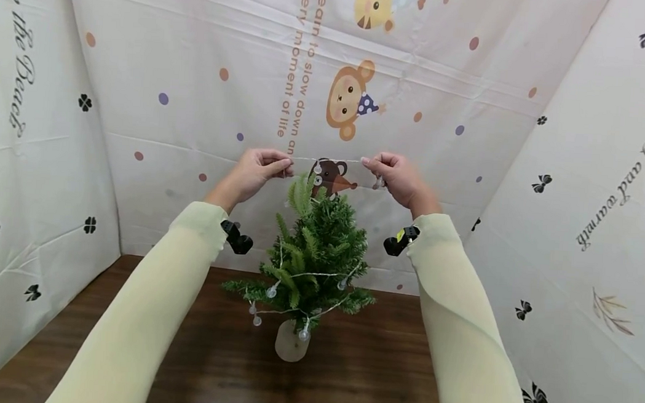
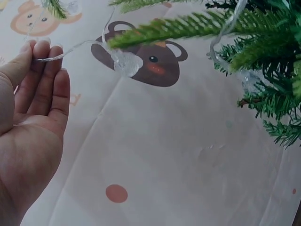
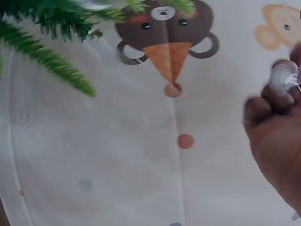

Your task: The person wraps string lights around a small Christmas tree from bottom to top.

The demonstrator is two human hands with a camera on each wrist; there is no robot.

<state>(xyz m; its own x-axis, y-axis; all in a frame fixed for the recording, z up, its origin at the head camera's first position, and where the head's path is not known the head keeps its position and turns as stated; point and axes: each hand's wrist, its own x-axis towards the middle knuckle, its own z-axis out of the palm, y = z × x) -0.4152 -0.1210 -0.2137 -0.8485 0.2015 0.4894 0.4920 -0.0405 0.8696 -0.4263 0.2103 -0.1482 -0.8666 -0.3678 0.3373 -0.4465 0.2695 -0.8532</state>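
A string of lights (image 1: 333, 160) with clear round bulbs is stretched between my two hands, just above the top of a small green Christmas tree (image 1: 325, 251). My left hand (image 1: 260, 170) pinches the wire between thumb and fingertips, and in the left wrist view a clear bulb (image 2: 127, 64) hangs a short way along from it. On the other side, my right hand (image 1: 396, 175) pinches the wire too, with a bulb (image 3: 284, 77) against its fingers. More of the string winds around the lower branches, where several bulbs (image 1: 304, 334) dangle. The tree's pale base (image 1: 291, 342) stands upright.
Dark brown wooden floor or tabletop (image 1: 345, 375) lies under the tree. White printed cloth (image 1: 188, 45) with cartoon animals, dots and lettering hangs behind, and more cloth (image 1: 571, 118) encloses the left and right sides.
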